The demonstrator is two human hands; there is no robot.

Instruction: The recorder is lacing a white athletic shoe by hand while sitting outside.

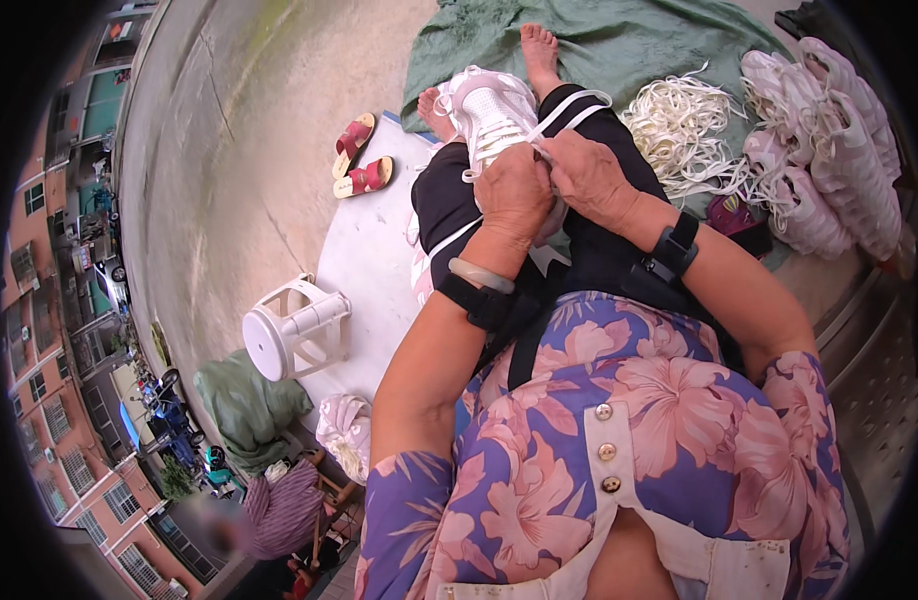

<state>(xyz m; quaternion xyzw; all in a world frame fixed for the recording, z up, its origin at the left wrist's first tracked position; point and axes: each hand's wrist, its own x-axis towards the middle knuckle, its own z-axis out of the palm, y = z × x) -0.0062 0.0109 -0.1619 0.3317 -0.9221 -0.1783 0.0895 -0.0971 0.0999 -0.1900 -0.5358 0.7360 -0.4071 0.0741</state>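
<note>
A white sneaker (489,105) rests across my lap, between my knees, its toe pointing away from me. White lacing crosses its front. My left hand (512,192) is closed at the sneaker's upper, near the opening; its fingertips are partly hidden. Close beside it on the right, my right hand (586,172) pinches a white shoelace (579,97), which loops up and over to the right of the shoe. The two hands nearly touch. The shoe's heel end is mostly covered by my hands.
To the right, a heap of loose white laces (679,125) lies on a green cloth (619,40), beside a pile of pale sneakers (829,150). At left are red sandals (364,178), a white plastic stool (297,325) and a green sack (249,405). A person (284,510) is at lower left.
</note>
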